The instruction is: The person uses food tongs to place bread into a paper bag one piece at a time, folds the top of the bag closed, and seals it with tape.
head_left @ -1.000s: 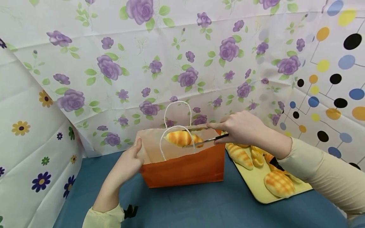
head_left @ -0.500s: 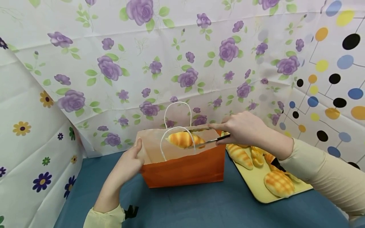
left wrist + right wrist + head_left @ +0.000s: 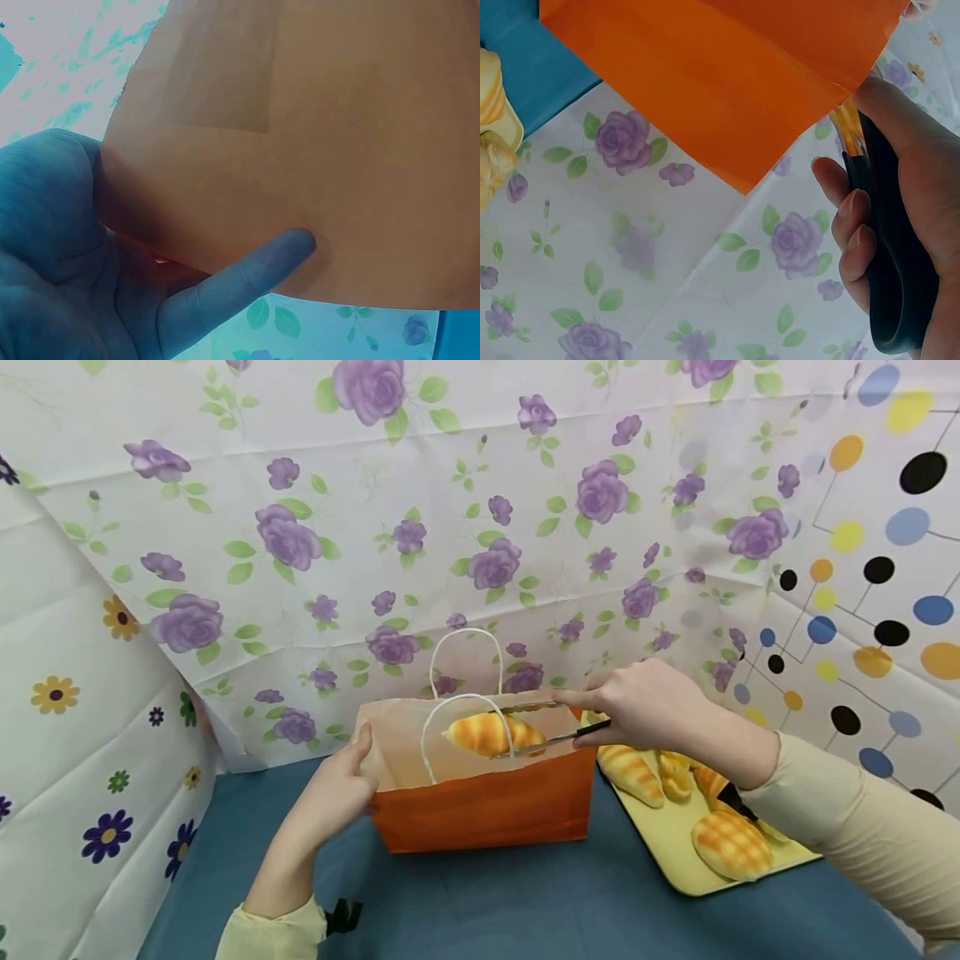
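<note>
An orange paper bag (image 3: 480, 814) with white cord handles stands upright, its mouth spread apart. My left hand (image 3: 341, 789) grips the bag's left side edge, with the thumb at the rim; in the left wrist view a finger lies along the paper (image 3: 337, 172). At the right my right hand (image 3: 641, 703) holds black-handled tongs (image 3: 592, 728). A striped, golden toy-like bread roll (image 3: 480, 735) sits between the tong arms at the bag's mouth, behind the front handle. The right wrist view shows fingers curled round the black tong handle (image 3: 889, 255).
A yellow tray (image 3: 660, 843) right of the bag bears several breads, among them a long striped loaf (image 3: 632, 774) and a round checked bun (image 3: 731, 845). Blue cloth (image 3: 480, 902) covers the table. Flowered sheets (image 3: 450, 527) hang behind and at the left, a dotted one at the right.
The right hand, tongs and bread roll have shifted slightly right and a little lower at the bag's mouth. The left hand and the bag have hardly moved.
</note>
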`<control>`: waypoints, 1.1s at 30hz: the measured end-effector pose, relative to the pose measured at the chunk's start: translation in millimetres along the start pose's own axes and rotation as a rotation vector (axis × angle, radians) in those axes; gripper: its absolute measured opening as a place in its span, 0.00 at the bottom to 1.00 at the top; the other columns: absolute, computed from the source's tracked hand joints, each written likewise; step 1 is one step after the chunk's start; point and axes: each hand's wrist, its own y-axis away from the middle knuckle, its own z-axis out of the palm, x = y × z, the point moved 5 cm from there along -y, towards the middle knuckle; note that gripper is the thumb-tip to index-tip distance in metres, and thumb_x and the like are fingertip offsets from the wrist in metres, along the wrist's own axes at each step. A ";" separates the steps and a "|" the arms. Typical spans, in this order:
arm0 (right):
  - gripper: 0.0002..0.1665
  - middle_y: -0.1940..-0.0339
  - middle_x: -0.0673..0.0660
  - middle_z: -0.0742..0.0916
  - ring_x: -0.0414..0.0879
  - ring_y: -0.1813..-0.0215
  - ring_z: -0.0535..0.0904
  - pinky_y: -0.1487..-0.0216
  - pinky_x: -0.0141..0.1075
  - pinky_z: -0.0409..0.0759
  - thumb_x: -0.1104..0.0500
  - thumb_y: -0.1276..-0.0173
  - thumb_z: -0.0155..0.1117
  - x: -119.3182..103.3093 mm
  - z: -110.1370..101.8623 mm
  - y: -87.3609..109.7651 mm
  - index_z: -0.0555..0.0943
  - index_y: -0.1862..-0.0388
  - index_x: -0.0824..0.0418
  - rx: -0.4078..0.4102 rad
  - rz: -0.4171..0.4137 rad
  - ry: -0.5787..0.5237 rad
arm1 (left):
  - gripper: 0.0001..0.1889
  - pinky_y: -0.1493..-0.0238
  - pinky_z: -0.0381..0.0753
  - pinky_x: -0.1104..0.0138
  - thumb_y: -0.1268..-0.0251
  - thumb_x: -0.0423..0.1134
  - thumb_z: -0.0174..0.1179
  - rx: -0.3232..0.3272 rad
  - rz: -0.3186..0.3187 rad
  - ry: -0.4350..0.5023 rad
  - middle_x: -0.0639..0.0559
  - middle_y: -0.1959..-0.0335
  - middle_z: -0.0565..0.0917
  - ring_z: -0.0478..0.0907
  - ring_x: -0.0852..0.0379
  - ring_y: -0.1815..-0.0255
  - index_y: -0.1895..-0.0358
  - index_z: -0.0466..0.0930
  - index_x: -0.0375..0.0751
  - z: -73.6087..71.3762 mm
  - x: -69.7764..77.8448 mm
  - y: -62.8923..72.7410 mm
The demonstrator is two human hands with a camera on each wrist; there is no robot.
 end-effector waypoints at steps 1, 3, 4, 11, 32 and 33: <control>0.39 0.59 0.47 0.93 0.35 0.88 0.58 0.86 0.32 0.59 0.32 0.38 0.79 0.2 -0.1 -0.4 0.87 0.30 0.44 -0.009 0.001 0.001 | 0.45 0.45 0.82 0.53 0.32 0.29 0.47 0.000 0.001 0.001 0.35 0.12 0.45 0.54 0.39 0.16 0.12 0.39 0.36 -0.1 0.0 -0.1; 0.39 0.63 0.47 0.92 0.36 0.88 0.58 0.85 0.33 0.59 0.32 0.38 0.79 0.7 -0.6 -2.1 0.86 0.30 0.44 -0.031 0.002 0.005 | 0.45 0.48 0.84 0.54 0.32 0.29 0.47 -0.007 0.000 0.008 0.35 0.12 0.44 0.52 0.38 0.16 0.12 0.39 0.36 0.0 0.0 -0.5; 0.39 0.66 0.47 0.91 0.36 0.88 0.58 0.85 0.33 0.59 0.32 0.38 0.79 0.7 -1.0 -3.6 0.86 0.30 0.44 -0.042 0.004 0.006 | 0.45 0.50 0.85 0.55 0.32 0.29 0.47 -0.009 -0.001 0.012 0.35 0.12 0.44 0.52 0.38 0.15 0.12 0.39 0.36 0.1 -0.2 -0.7; 0.40 0.80 0.44 0.82 0.38 0.87 0.61 0.85 0.34 0.58 0.30 0.40 0.79 -4.4 -2.1 -24.8 0.86 0.30 0.42 -0.100 -0.031 0.032 | 0.45 0.51 0.86 0.56 0.32 0.28 0.47 -0.021 -0.002 0.005 0.35 0.12 0.43 0.49 0.36 0.14 0.12 0.39 0.37 -0.1 0.6 -1.8; 0.30 0.58 0.48 0.88 0.46 0.70 0.84 0.68 0.40 0.85 0.30 0.44 0.82 -54.5 49.2 -99.2 0.92 0.45 0.38 -0.362 -0.261 0.181 | 0.46 0.47 0.73 0.52 0.33 0.29 0.47 -0.002 0.004 -0.030 0.37 0.12 0.42 0.60 0.41 0.20 0.12 0.39 0.39 0.1 0.7 3.2; 0.29 0.59 0.48 0.88 0.46 0.70 0.84 0.68 0.40 0.85 0.30 0.44 0.82 -54.4 51.5 -99.9 0.92 0.46 0.38 -0.368 -0.256 0.180 | 0.46 0.45 0.72 0.50 0.33 0.29 0.47 0.000 0.007 -0.037 0.37 0.12 0.42 0.57 0.41 0.18 0.12 0.39 0.39 0.0 1.3 3.2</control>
